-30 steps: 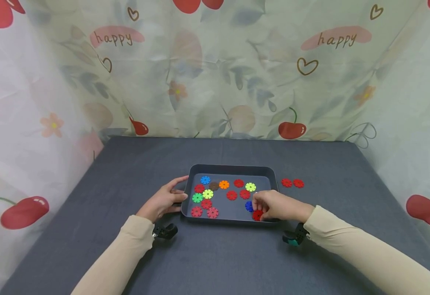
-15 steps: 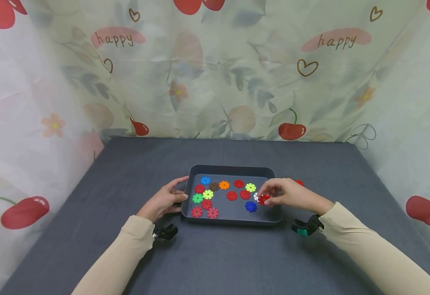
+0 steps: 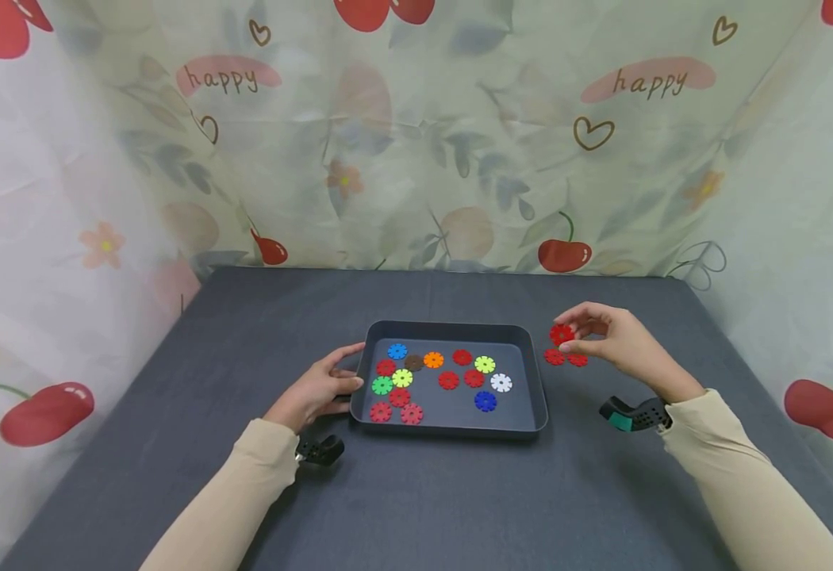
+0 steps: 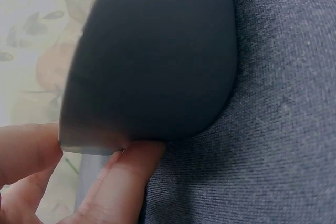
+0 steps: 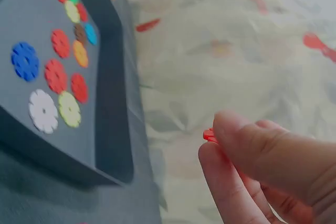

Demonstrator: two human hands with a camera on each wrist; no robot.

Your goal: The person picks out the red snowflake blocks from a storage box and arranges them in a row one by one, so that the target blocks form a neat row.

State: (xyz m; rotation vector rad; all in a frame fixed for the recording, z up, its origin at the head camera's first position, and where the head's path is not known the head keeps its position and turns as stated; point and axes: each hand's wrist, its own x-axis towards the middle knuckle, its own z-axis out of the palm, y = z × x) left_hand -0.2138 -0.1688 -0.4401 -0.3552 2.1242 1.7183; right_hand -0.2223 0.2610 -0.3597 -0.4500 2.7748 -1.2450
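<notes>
"Happy" printed twice on the curtain (image 3: pixel 427 159) behind a dark counter (image 3: pixel 424 500).
Tray (image 3: pixel 452 330) on it; left hand (image 3: pixel 316 386) touching its left end, fingers relaxed. Right hand (image 3: pixel 612 341) right of tray, black straps (image 3: pixel 320 450) on both wrists. Right fingers pinch a red disc (image 3: pixel 562 334) above counter; thumb and disc partly block two red discs (image 3: pixel 554 358). Mixed-colour discs (image 3: pixel 485 401) inside tray.

One tray (image 3: pixel 452 414), holding fifteen discs (image 3: pixel 481 405), seven of them red; two red discs (image 3: pixel 554 358) outside; seemingly one held disc (image 3: pixel 562 329).
</notes>
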